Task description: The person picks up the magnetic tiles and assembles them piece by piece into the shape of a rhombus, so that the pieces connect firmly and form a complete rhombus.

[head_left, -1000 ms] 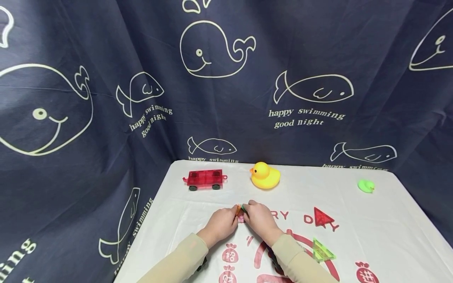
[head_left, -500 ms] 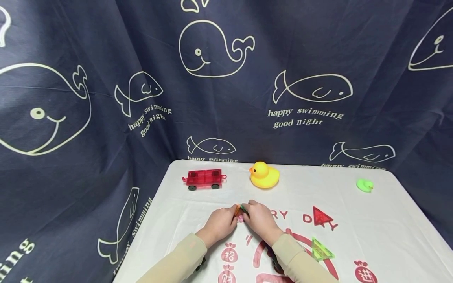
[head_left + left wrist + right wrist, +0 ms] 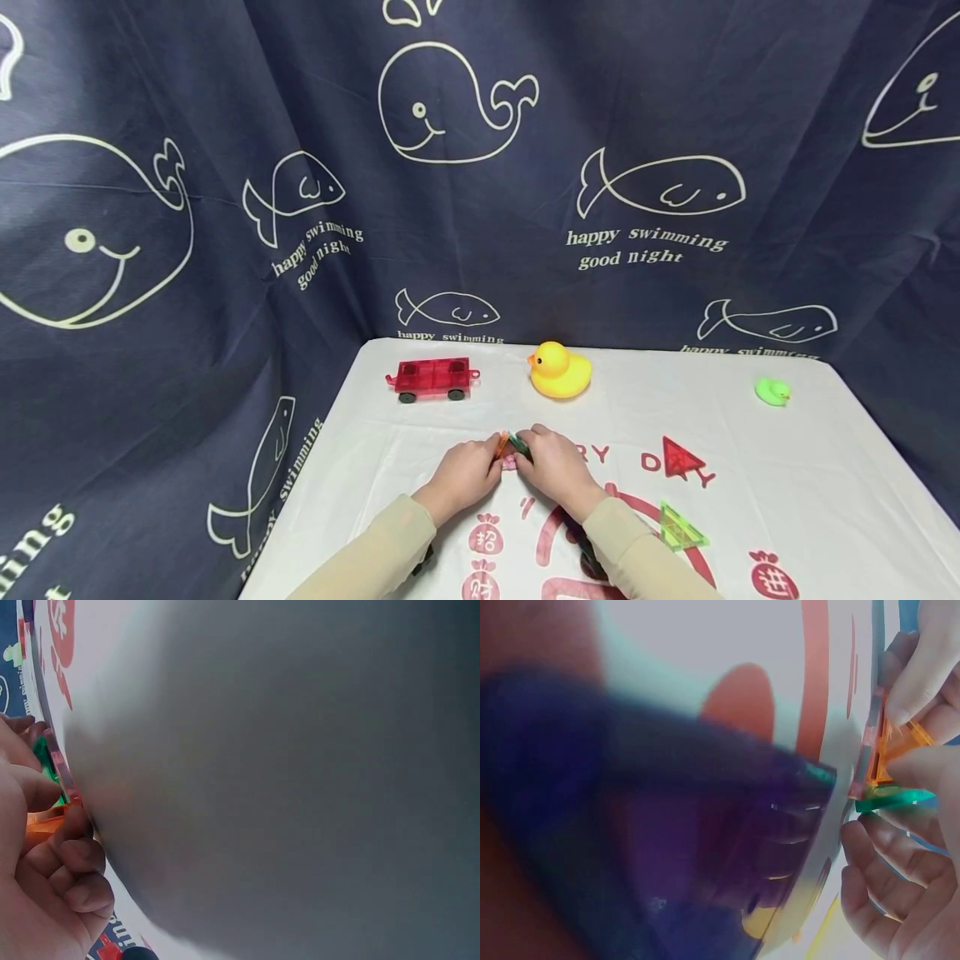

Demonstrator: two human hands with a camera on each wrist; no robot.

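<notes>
Both hands meet at the middle of the white table (image 3: 420, 433). My left hand (image 3: 467, 469) pinches an orange translucent tile (image 3: 502, 444), seen again as the orange tile (image 3: 897, 747) in the right wrist view. My right hand (image 3: 550, 462) pinches a green translucent tile (image 3: 519, 444), the green tile (image 3: 891, 799) lying just below the orange one. The two tiles lean together over a pink tile (image 3: 510, 463) on the cloth. In the left wrist view the fingers (image 3: 45, 787) press the green tile (image 3: 46, 761) and the orange tile (image 3: 45, 823).
A red wheeled tile car (image 3: 432, 379) and a yellow rubber duck (image 3: 558, 371) stand at the back. A small green duck (image 3: 773, 390) sits far right. A red triangle tile (image 3: 681, 458) and a green triangle tile (image 3: 678, 528) lie right of my hands. Dark curtains surround the table.
</notes>
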